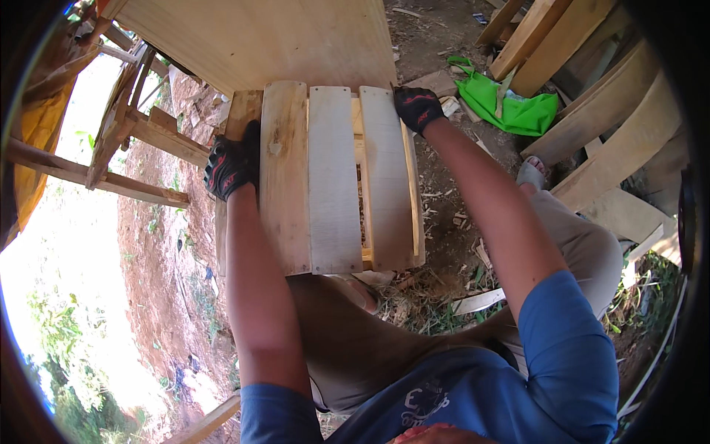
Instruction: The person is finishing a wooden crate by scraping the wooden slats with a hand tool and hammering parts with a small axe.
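A slatted wooden crate (339, 185) rests in front of my knees, its pale slats running away from me with gaps between them. Through the gap on the right, the inner frame shows. My left hand (234, 163), in a black glove with red marks, is closed on the crate's left side, beside a darker slat (245, 115). At the far right corner my right hand (418, 109), gloved the same way, has its fingers bent over the edge. The fingertips of both hands are partly hidden. The crate's far end meets a large plywood panel (259, 41).
Boards (614, 140) lean and lie along the right, near a bright green bag (510, 103). Wood shavings and scraps (447, 222) litter the dirt floor. A rough timber frame (126, 148) stands at the left, before sloping reddish ground (151, 244).
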A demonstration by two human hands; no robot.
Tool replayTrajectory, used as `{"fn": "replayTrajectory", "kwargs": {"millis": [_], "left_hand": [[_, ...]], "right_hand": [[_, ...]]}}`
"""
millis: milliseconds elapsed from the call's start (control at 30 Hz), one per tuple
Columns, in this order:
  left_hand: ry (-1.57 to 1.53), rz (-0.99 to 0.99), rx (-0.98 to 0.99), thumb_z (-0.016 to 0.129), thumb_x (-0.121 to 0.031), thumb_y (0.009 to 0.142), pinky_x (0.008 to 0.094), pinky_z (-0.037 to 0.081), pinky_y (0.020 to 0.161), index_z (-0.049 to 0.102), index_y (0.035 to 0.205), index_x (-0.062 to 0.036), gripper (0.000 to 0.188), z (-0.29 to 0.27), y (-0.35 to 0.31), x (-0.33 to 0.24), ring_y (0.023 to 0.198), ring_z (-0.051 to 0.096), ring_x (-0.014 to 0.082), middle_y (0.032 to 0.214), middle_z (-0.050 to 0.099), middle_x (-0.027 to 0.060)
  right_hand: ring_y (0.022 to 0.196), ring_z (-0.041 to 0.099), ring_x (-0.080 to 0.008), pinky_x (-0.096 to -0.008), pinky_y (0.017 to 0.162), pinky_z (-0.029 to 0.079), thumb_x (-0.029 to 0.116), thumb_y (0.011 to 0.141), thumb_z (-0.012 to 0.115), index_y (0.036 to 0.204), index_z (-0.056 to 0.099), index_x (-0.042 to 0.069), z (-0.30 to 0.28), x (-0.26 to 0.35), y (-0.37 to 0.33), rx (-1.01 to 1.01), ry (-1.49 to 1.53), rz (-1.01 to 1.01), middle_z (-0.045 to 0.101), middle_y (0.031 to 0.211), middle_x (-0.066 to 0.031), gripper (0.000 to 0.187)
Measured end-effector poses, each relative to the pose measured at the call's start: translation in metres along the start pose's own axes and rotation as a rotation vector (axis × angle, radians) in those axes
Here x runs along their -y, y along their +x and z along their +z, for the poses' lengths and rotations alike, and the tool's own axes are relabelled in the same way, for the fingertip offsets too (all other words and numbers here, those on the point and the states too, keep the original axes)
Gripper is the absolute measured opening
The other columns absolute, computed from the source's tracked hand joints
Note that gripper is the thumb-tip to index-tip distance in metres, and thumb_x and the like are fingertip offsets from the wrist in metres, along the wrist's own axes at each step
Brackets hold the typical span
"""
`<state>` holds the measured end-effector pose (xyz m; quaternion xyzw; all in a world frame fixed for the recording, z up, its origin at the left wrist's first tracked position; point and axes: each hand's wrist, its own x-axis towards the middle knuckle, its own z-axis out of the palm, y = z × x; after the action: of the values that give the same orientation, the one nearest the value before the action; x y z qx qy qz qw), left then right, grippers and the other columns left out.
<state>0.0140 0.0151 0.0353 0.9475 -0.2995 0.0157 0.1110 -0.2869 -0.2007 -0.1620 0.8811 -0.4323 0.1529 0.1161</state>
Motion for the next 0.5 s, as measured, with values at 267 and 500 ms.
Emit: {"fn": "replayTrajectory", "kwargs": {"millis": [267,500], "left_hand": [[-0.014,-0.019,0.004,0.065,-0.082,0.081,0.0526,0.053,0.102,0.070,0.130,-0.0073,0.090,-0.004,0.000,0.007,0.122,0.069,0.0399,0.129,0.073,0.0223],[-0.036,-0.009,-0.020,0.067,-0.082,0.079,0.0527,0.053,0.102,0.070,0.129,-0.0064,0.091,-0.002,0.002,0.011,0.122,0.069,0.0396,0.130,0.072,0.0222]], "right_hand": [[0.089,0.075,-0.0341,-0.0483,0.076,0.060,0.016,0.099,0.053,0.122,0.066,0.001,-0.022,0.022,-0.037,0.058,0.005,-0.025,0.075,0.100,-0.0191,0.030],[0.080,0.074,-0.0337,-0.0487,0.070,0.058,0.011,0.096,0.052,0.143,0.054,-0.007,-0.061,0.077,-0.152,0.060,0.252,0.061,0.074,0.108,-0.0229,0.050]]}}
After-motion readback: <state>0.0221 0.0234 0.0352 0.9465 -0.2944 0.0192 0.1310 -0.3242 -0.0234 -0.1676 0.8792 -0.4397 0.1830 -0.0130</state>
